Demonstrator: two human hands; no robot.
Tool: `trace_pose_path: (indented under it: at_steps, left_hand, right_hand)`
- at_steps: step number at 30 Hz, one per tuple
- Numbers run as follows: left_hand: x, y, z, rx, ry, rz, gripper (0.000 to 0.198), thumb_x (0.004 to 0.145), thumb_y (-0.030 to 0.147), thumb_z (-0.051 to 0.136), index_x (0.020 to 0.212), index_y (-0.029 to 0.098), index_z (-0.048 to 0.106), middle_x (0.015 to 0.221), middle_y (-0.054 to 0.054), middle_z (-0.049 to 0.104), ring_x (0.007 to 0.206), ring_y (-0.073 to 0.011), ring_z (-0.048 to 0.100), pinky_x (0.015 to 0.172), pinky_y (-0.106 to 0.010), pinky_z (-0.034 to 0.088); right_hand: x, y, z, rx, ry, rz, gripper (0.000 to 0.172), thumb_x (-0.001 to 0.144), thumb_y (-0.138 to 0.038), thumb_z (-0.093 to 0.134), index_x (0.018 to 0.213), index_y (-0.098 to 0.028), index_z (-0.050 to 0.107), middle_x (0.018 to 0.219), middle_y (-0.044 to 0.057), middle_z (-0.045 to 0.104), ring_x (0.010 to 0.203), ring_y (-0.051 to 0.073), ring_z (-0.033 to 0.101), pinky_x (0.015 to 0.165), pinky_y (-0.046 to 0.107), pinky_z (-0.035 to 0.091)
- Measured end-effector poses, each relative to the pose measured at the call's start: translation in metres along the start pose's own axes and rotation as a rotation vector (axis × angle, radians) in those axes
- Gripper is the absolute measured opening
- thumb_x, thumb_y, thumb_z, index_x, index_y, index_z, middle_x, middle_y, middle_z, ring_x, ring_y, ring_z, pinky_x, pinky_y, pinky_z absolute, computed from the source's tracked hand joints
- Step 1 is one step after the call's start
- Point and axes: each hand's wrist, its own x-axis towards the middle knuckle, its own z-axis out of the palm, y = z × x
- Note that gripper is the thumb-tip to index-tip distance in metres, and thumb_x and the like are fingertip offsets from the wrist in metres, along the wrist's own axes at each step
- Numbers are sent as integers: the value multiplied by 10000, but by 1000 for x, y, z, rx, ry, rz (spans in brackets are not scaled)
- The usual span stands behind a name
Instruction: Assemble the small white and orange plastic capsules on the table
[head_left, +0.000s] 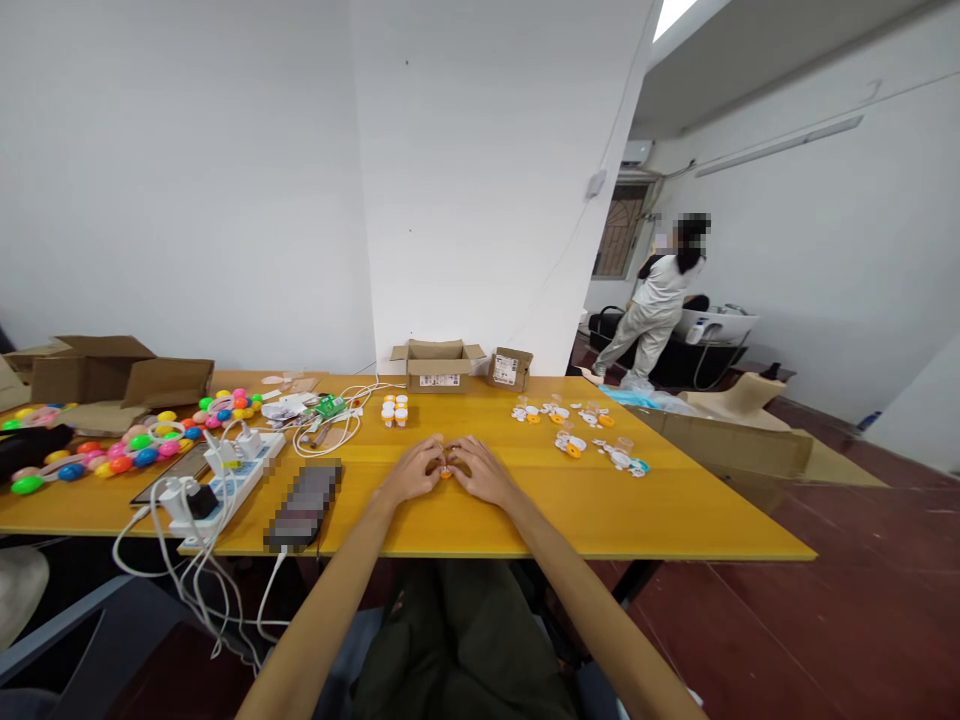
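**Two-handed pinch on a small orange piece**

Head view. Pinched between the fingertips of the left hand (411, 473) and the right hand (484, 472) is a small round orange plastic piece (445, 471), held just above the yellow wooden table (675, 500) near its front edge. An assembly step is judged to be in hand; steady, aligned pressure is called for next. Similar white-and-orange parts (577, 425) are scattered to the right, small orange-and-white cups (394, 409) behind, an open cardboard box (437, 363) beyond.
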Motion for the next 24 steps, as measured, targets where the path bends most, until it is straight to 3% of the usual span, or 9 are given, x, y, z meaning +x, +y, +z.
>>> trace_pose_path:
  at_steps: [7, 24]
  left_hand:
    - [0, -2, 2, -37, 11, -33, 117, 826, 139, 561, 781, 221, 631, 928, -40, 646, 934, -209, 630, 925, -350, 500]
    - [3, -5, 4, -202, -1, -99, 83, 848, 219, 581, 788, 201, 635, 909, -35, 634, 811, -181, 602, 813, -334, 517]
  right_hand:
    - [0, -1, 1, 21, -22, -20, 69, 924, -265, 617, 967, -249, 668, 1156, 55, 657, 1064, 217, 582, 919, 396, 464]
    - [0, 5, 6, 54, -36, -22, 121, 933, -336, 632, 996, -250, 689, 1149, 55, 661, 1068, 211, 576, 939, 395, 462]
